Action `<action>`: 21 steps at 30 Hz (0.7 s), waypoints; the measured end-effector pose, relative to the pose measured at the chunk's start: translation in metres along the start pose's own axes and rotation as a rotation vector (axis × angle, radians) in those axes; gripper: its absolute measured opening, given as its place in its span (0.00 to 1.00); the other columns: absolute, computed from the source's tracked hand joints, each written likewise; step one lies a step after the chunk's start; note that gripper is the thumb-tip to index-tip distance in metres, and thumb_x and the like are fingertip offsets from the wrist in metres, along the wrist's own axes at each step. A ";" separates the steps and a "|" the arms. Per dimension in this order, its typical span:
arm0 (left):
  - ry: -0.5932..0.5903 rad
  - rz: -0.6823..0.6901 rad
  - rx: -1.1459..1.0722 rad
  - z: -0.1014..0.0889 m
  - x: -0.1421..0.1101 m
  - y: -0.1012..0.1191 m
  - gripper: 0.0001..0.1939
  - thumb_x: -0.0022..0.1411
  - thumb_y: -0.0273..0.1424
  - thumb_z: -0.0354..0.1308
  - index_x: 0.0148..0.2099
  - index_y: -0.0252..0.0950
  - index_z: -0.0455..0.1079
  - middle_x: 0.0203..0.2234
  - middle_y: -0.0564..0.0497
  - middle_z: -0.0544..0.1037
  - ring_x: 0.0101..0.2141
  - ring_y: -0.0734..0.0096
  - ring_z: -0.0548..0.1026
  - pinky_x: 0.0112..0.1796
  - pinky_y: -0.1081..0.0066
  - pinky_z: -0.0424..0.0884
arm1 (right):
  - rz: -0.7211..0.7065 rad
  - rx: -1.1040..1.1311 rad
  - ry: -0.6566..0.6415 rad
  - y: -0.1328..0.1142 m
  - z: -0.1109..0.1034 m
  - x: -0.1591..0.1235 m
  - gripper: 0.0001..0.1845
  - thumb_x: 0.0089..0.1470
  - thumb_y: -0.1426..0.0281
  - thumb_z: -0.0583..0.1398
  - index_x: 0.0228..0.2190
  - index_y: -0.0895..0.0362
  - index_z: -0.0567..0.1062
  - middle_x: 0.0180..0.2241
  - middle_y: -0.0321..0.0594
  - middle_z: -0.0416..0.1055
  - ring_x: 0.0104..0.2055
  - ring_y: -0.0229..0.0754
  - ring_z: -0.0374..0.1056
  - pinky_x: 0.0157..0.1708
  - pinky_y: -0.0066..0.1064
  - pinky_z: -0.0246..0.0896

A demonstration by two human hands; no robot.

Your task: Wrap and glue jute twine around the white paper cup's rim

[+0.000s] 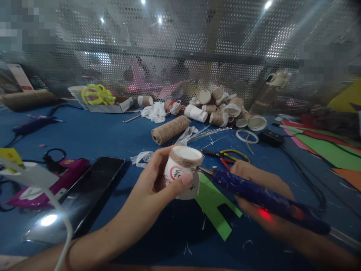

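My left hand [158, 180] is wrapped round a white paper cup [182, 184] with red and black print. Twine [184, 162] is wound in a band just below the cup's rim. In my right hand [259, 188] is a dark blue glue gun [254, 192], a red light glowing on its underside. Its nozzle meets the twine band on the cup's right side. Under the cup lies a green paper cutout [217, 210]. Behind my right hand are scissors [225, 155] with yellow and red handles. A roll of twine [170, 130] rests beyond the cup.
Several twine-wrapped cups [220, 109] are heaped against the perforated metal screen [180, 56]. To the left lie a phone [96, 188], a magenta tool [64, 177] and another glue gun [35, 125]. Coloured sheets [324, 148] are at the right. A white cable [63, 218] crosses near my left forearm.
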State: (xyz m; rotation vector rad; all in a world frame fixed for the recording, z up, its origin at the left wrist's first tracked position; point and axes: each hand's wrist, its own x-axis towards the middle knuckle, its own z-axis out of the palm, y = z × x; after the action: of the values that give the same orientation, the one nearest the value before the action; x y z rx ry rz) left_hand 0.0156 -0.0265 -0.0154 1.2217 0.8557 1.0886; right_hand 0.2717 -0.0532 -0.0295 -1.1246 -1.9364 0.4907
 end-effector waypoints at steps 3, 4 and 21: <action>0.015 0.015 0.045 0.001 0.001 0.002 0.21 0.64 0.39 0.72 0.56 0.44 0.72 0.48 0.54 0.82 0.46 0.69 0.78 0.44 0.76 0.73 | -0.026 0.011 0.015 0.003 0.001 0.000 0.15 0.55 0.73 0.63 0.25 0.51 0.62 0.24 0.30 0.62 0.25 0.40 0.59 0.26 0.34 0.54; 0.018 0.013 0.057 0.001 0.001 0.002 0.21 0.64 0.39 0.72 0.56 0.44 0.71 0.48 0.54 0.82 0.46 0.69 0.78 0.44 0.76 0.73 | -0.024 0.009 0.012 0.003 0.001 0.000 0.15 0.55 0.73 0.63 0.24 0.51 0.62 0.25 0.30 0.62 0.25 0.39 0.59 0.26 0.34 0.55; 0.033 0.029 0.051 0.002 0.000 0.001 0.21 0.63 0.37 0.73 0.55 0.45 0.71 0.49 0.55 0.82 0.46 0.70 0.79 0.43 0.76 0.74 | -0.050 -0.053 0.001 0.002 0.001 0.001 0.17 0.57 0.72 0.63 0.24 0.52 0.60 0.24 0.30 0.62 0.25 0.38 0.59 0.26 0.34 0.55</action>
State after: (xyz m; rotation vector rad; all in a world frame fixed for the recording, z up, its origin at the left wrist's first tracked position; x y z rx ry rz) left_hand 0.0170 -0.0273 -0.0138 1.2647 0.8985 1.1188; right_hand 0.2718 -0.0513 -0.0314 -1.1060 -1.9821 0.4140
